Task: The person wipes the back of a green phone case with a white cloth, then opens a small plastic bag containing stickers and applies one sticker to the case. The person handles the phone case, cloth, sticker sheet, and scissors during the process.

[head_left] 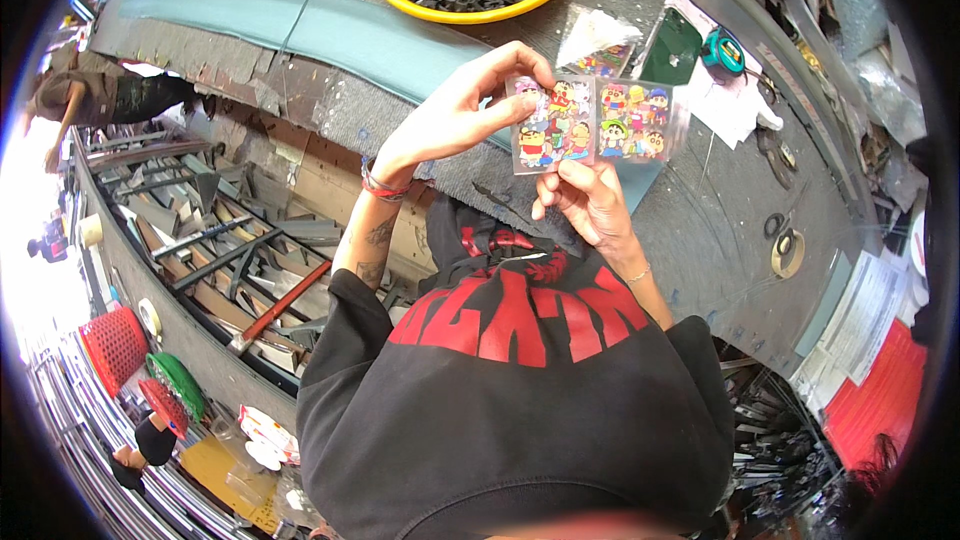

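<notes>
Above the bench's near edge I hold up two small cartoon sticker sheets side by side. The left sticker sheet [556, 143] is covered in colourful figures, and my left hand [462, 108] pinches its upper left part between thumb and fingers. My right hand [592, 202] is closed at the lower edge, thumb and fingers together where the two sheets meet. The right sticker sheet [636, 122] sits in clear plastic that reaches past its right side. Just behind them lies a clear plastic bag [603, 38] with white and colourful contents.
A yellow basin [474, 17] of black pieces stands at the back. To the right lie a dark green flat object [672, 46], a teal tape measure [722, 53], pliers [774, 155] and a tape roll [789, 254]. Metal offcuts [215, 250] fill a frame at left. Another person [110, 100] is far left.
</notes>
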`<control>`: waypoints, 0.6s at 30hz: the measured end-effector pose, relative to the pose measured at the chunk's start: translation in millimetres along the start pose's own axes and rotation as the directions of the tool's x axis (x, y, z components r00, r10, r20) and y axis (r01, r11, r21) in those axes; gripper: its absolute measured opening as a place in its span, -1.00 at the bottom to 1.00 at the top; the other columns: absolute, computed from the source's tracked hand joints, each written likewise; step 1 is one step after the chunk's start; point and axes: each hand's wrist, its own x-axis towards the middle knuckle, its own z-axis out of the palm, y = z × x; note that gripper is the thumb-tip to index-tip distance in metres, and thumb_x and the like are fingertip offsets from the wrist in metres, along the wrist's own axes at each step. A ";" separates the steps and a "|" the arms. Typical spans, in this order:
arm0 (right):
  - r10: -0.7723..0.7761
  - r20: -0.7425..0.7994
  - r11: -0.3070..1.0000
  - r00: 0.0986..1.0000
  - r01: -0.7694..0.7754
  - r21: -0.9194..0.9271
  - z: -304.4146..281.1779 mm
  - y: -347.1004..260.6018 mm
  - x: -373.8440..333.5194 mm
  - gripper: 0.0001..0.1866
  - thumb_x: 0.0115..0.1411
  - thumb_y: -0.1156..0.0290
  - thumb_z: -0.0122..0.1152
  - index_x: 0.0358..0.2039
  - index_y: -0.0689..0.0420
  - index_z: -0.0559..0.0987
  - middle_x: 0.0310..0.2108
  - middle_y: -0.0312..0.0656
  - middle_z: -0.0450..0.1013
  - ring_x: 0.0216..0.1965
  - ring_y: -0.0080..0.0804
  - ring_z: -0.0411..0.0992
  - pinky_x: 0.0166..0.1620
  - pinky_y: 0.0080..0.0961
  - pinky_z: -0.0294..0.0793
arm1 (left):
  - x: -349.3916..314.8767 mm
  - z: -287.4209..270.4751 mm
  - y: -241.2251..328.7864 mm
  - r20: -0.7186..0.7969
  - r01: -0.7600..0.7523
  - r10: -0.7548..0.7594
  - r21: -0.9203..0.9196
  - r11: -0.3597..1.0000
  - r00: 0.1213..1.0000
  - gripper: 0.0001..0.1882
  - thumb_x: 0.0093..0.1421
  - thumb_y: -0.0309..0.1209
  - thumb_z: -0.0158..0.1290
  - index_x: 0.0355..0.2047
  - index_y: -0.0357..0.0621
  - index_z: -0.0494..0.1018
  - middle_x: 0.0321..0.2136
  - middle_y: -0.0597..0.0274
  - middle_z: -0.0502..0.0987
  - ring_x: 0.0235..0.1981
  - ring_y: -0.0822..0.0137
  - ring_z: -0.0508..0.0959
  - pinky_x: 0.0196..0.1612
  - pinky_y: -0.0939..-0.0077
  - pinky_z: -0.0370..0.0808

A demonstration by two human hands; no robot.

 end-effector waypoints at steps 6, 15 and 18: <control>-0.275 -0.175 0.947 0.945 0.235 -0.219 -2.6 -0.6 -1.5 -0.85 0.21 0.51 0.06 -0.25 0.32 0.49 -0.43 -0.14 0.45 -0.45 -0.41 0.47 -0.37 -0.34 0.61 | 19.8 29.0 -1.0 -0.274 -0.141 0.330 0.538 0.831 0.903 -0.71 0.04 -0.47 0.16 -0.20 -0.15 0.41 -0.22 0.26 0.37 -0.22 0.39 0.38 -0.21 0.54 0.34; -0.536 -0.270 0.824 0.800 0.427 -0.373 -3.7 -3.3 -0.5 -0.83 0.21 0.52 0.06 -0.21 0.31 0.49 -0.38 -0.11 0.48 -0.45 -0.43 0.48 -0.38 -0.39 0.61 | 1.2 67.3 1.0 -0.190 -0.101 0.323 0.703 0.704 0.927 -0.72 0.00 -0.46 0.18 -0.22 -0.08 0.49 -0.22 0.16 0.40 -0.19 0.16 0.43 -0.16 0.37 0.41; -0.553 -0.264 0.803 0.791 0.420 -0.423 -1.6 -3.0 -2.0 -0.82 0.21 0.52 0.05 -0.20 0.33 0.48 -0.36 -0.11 0.49 -0.45 -0.43 0.48 -0.36 -0.44 0.59 | 1.4 69.3 -0.1 -0.171 -0.129 0.311 0.653 0.746 0.935 -0.73 0.03 -0.48 0.15 -0.20 -0.16 0.48 -0.26 0.11 0.43 -0.22 0.11 0.47 -0.18 0.34 0.43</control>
